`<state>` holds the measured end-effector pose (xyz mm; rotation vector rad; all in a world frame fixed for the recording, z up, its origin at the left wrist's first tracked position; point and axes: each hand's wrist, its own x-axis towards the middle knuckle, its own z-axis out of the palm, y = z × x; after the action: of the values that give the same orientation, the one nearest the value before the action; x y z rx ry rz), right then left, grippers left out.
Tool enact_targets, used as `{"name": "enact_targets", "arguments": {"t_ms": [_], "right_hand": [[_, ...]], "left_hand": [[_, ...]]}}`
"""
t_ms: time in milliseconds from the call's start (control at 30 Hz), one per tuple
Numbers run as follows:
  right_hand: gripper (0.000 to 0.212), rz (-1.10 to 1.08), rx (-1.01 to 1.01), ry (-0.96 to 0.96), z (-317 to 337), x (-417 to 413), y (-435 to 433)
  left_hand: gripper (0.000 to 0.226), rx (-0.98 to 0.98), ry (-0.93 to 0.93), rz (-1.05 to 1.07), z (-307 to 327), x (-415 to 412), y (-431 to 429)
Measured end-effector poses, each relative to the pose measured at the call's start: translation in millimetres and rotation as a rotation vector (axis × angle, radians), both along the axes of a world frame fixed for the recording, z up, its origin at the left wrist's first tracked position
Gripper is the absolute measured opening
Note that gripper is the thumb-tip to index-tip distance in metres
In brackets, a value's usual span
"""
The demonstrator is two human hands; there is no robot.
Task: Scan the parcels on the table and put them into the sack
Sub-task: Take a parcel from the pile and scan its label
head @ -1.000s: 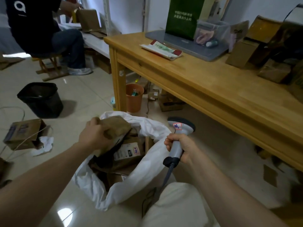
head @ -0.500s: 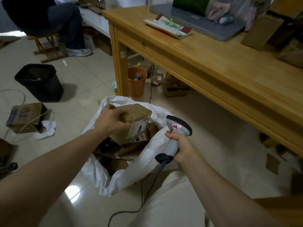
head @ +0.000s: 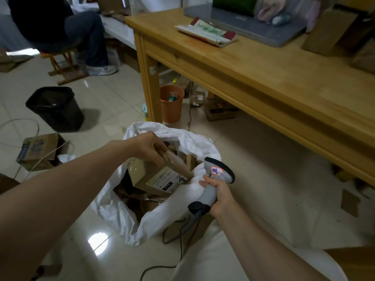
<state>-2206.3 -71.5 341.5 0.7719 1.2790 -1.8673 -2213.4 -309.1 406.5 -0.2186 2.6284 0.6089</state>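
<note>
Left hand (head: 147,146), gripping the parcel (head: 176,163), has tipped it into the sack (head: 194,145) mid-frame; release seems next. Right hand (head: 220,197) stays clamped on the scanner (head: 219,171).

Fingers of the left hand (head: 146,146) are hidden behind the parcel (head: 146,171), whose label (head: 164,180) is unreadably small.

Your view is dim, with soft indoor light. A round glare spot shines on the glossy floor (head: 98,243) just nearer you than the sack (head: 198,147); beyond the sack the worktop (head: 263,78) bows, corners darkening.
</note>
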Motion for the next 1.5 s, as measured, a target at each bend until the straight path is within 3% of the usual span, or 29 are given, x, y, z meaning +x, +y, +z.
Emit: {"name": "enact_targets", "arguments": {"t_ms": [267, 400, 467, 533, 600, 700, 800, 867, 1067, 1333, 1500], "right_hand": [[0.015, -0.033, -0.119, 0.115, 21.9, -4.8, 26.8], [0.02, -0.062, -0.147, 0.133, 22.7, -3.4, 36.3], [0.042, -0.083, -0.151, 0.149, 22.0, -5.5, 37.2], [0.055, -0.073, -0.138, 0.144, 23.5, -6.9, 36.5], [0.04, -0.046, -0.129, 0.121, 24.5, -8.2, 36.2], [0.018, -0.023, -0.11, 0.087, 30.1, -8.5, 38.7], [0.026, -0.025, -0.092, 0.121, 49.9, -12.9, 43.2], [0.012, -0.039, -0.099, 0.164, 70.5, -17.4, 52.7], [0.019, -0.147, -0.267, 0.309, 139.7, -29.3, 104.9], [0.024, -0.427, -0.417, 0.515, 228.0, -59.7, 242.0], [0.022, -0.597, -0.448, 0.594, 257.8, -85.2, 317.2]], "left_hand": [[0.046, 0.125, -0.164, -0.078, -13.3, -35.1, 39.4], [0.032, -0.051, -0.041, -0.136, -46.4, -36.5, 47.3], [0.03, -0.148, -0.004, -0.09, -72.5, -24.4, 50.2], [0.024, -0.174, -0.079, -0.1, -92.3, -12.3, 51.0], [0.024, -0.158, -0.139, -0.121, -92.5, -6.4, 51.9], [0.038, -0.138, -0.142, -0.084, -66.9, -8.5, 53.4], [0.041, -0.129, 0.088, -0.028, -36.2, -30.0, 59.5], [0.049, -0.101, 0.237, 0.02, -9.4, -45.1, 77.5], [0.047, -0.153, 0.587, -0.094, 78.3, -80.2, 167.1], [0.058, -0.246, 0.636, -0.325, 184.7, -121.7, 295.0], [0.058, -0.086, 0.616, -0.341, 218.9, -159.1, 380.1]]}}
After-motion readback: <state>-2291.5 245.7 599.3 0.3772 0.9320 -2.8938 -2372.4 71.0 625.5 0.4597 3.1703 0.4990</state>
